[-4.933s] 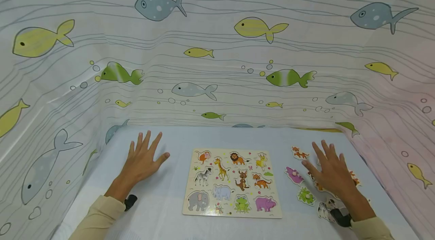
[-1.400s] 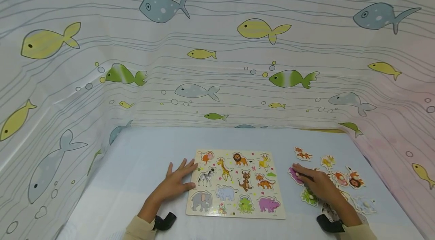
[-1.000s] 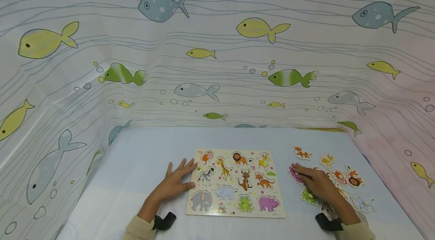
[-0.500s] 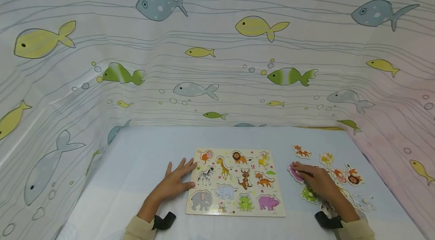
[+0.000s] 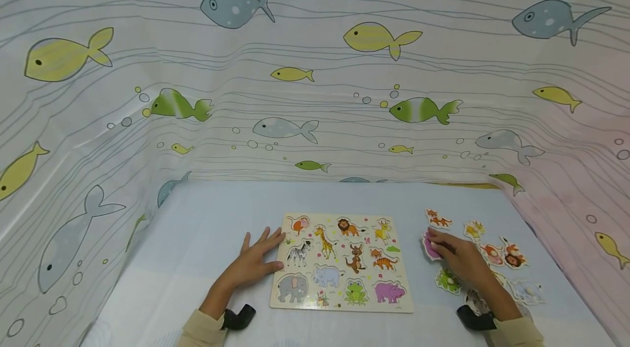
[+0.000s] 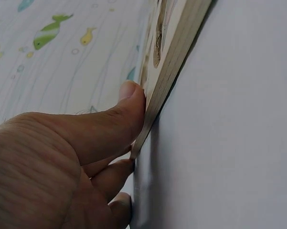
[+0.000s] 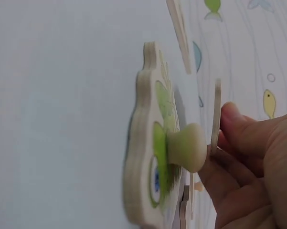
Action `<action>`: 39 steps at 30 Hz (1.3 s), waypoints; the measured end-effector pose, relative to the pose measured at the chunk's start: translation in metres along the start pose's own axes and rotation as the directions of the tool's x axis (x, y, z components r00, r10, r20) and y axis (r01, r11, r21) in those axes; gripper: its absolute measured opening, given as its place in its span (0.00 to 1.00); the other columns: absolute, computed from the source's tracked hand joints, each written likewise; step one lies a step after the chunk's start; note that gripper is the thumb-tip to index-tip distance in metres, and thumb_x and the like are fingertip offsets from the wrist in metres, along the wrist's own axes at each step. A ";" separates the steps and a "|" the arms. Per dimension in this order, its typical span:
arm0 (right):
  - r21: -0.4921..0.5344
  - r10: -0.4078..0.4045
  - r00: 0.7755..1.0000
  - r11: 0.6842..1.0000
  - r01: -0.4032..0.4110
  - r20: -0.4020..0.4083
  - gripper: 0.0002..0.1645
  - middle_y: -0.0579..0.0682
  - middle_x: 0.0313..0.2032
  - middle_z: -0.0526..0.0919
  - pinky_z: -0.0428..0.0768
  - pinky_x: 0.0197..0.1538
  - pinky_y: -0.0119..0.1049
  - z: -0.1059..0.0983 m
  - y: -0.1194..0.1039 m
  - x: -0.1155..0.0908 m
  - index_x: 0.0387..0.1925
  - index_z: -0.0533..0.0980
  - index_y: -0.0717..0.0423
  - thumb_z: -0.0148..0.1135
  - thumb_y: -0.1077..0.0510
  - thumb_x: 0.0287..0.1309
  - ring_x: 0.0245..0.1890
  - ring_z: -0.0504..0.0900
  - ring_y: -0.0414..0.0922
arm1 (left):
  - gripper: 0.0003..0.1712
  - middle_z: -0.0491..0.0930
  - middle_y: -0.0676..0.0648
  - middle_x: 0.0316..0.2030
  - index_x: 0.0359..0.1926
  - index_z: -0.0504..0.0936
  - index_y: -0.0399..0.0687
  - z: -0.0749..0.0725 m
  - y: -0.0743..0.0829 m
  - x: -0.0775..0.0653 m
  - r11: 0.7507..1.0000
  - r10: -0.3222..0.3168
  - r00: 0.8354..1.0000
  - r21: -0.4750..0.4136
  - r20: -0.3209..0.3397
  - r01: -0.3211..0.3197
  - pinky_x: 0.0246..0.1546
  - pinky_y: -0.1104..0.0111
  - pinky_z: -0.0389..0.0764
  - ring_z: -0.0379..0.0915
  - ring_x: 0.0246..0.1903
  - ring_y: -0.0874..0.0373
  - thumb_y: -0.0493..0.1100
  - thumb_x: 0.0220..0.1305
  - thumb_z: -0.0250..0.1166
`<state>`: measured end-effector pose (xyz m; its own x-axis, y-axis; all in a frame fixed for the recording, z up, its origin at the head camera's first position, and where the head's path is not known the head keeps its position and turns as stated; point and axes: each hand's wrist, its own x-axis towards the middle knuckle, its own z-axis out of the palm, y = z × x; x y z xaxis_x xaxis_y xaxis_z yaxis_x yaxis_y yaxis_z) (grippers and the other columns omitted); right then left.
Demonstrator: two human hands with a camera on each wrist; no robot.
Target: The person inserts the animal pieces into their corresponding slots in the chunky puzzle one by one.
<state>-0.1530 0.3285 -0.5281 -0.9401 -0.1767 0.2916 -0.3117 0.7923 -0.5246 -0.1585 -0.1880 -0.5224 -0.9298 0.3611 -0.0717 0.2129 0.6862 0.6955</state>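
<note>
A wooden animal puzzle board (image 5: 371, 306) lies mid-table, with printed animals in its recesses. My left hand (image 5: 253, 264) has its fingers spread and touches the board's left edge. In the left wrist view, the thumb (image 6: 122, 112) presses against that wooden edge. My right hand (image 5: 462, 262) pinches a purple hippo piece (image 5: 429, 248) between thumb and fingers. Seen from the right wrist, this thin piece (image 7: 216, 114) stands tilted on edge, apart from the tabletop. Just nearer lies the green frog piece (image 5: 448, 281), its round knob (image 7: 188, 148) sticking up.
Several loose pieces lie right of the board: a tiger (image 5: 438, 218), a yellow animal (image 5: 474, 229), a monkey (image 5: 491, 254), a lion (image 5: 514, 255) and a pale blue one (image 5: 526, 291). A zebra piece (image 5: 474, 301) is partly under the right wrist. Fish-print cloth (image 5: 315, 134) surrounds the table.
Earlier both hands were spread above the table. The left hand then came to the board's edge and the right to the hippo piece, which has now tilted up and shifted slightly right.
</note>
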 end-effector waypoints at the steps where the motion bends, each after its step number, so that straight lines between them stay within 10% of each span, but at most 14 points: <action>1: 0.012 0.004 1.000 1.000 -0.004 0.001 0.10 0.51 0.60 0.82 0.69 0.48 0.04 0.000 -0.001 0.000 0.46 0.84 0.51 0.67 0.60 0.62 0.56 0.75 0.26 | 0.42 0.58 0.46 0.76 0.72 0.68 0.47 0.000 0.000 0.000 1.000 -0.001 1.000 0.003 -0.001 0.001 0.74 0.38 0.19 0.40 0.79 0.42 0.47 0.58 0.72; 9: 0.046 -0.038 0.999 0.998 0.037 0.016 0.19 0.53 0.62 0.81 0.70 0.50 0.05 -0.001 -0.006 0.001 0.56 0.80 0.55 0.64 0.56 0.66 0.55 0.77 0.23 | 0.43 0.58 0.46 0.76 0.73 0.67 0.47 0.000 -0.002 0.000 1.000 0.001 1.000 -0.019 0.000 -0.001 0.75 0.41 0.19 0.40 0.79 0.42 0.47 0.58 0.72; 17: 0.134 -0.107 0.994 0.985 0.104 0.019 0.05 0.57 0.62 0.80 0.62 0.59 0.07 -0.005 -0.015 0.000 0.38 0.78 0.44 0.66 0.58 0.64 0.64 0.64 0.16 | 0.43 0.57 0.48 0.76 0.73 0.66 0.48 0.001 -0.002 0.001 1.000 -0.012 1.000 -0.006 -0.002 0.012 0.76 0.44 0.21 0.40 0.79 0.44 0.46 0.58 0.72; 39: 0.246 -0.161 0.981 0.952 0.184 -0.112 0.16 0.60 0.52 0.86 0.73 0.55 0.12 -0.007 -0.034 -0.011 0.44 0.85 0.57 0.69 0.71 0.54 0.60 0.75 0.22 | 0.43 0.57 0.47 0.76 0.74 0.65 0.45 -0.001 -0.001 0.000 1.000 -0.014 1.000 -0.023 0.018 0.014 0.76 0.44 0.20 0.39 0.79 0.44 0.44 0.59 0.71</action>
<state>-0.1313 0.3073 -0.5077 -0.8561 -0.2350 0.4602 -0.5038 0.5775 -0.6424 -0.1591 -0.1886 -0.5223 -0.9271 0.3627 -0.0943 0.1926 0.6769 0.7104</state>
